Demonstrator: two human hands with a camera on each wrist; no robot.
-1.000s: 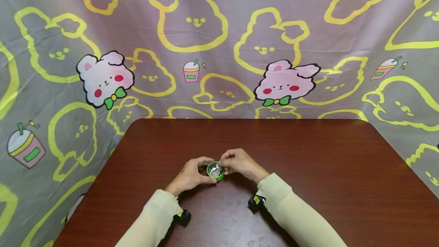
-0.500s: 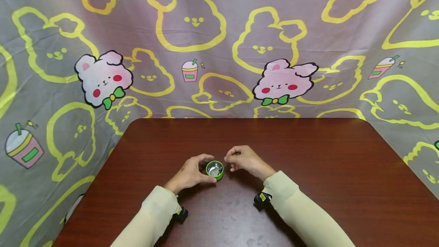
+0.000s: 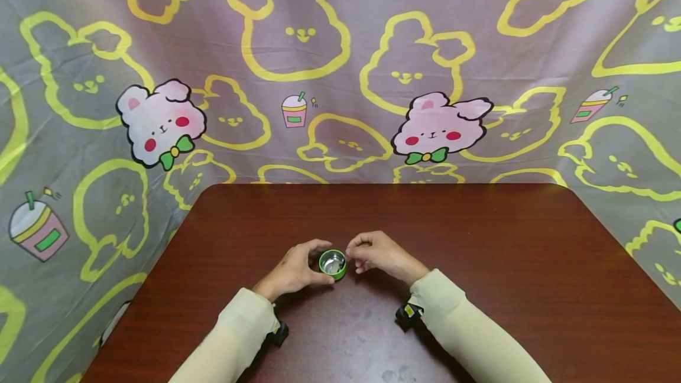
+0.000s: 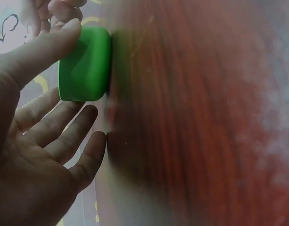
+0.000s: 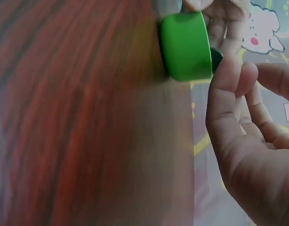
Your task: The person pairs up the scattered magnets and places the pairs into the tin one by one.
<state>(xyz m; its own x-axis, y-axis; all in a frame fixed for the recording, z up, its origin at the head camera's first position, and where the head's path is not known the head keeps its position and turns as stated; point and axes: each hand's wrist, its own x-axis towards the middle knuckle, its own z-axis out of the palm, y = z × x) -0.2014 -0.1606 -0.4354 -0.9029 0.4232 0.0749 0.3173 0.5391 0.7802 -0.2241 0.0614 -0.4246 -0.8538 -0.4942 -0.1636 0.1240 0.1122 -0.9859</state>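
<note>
A small round green bowl (image 3: 333,265) with a shiny metal inside stands on the table. My left hand (image 3: 295,266) grips its left side, thumb on the near side and fingers on the far side, as the left wrist view also shows. A little dark and pale matter lies inside. In the right wrist view a dark piece (image 5: 217,58) sticks up past the rim, right by my right thumb. My right hand (image 3: 380,255) is just right of the bowl, the tips of thumb and forefinger together; I cannot tell whether something small is between them.
The dark red-brown wooden table (image 3: 479,241) spreads out on all sides of the hands. Behind it hangs a pinkish-grey cloth (image 3: 340,93) printed with rabbits and drink cups. A black wrist camera (image 3: 408,316) sits under the right cuff, and another (image 3: 278,334) under the left.
My right hand has drawn back from over the bowl's rim to the right, then lowered slightly beside it. My left hand and the bowl have hardly moved.
</note>
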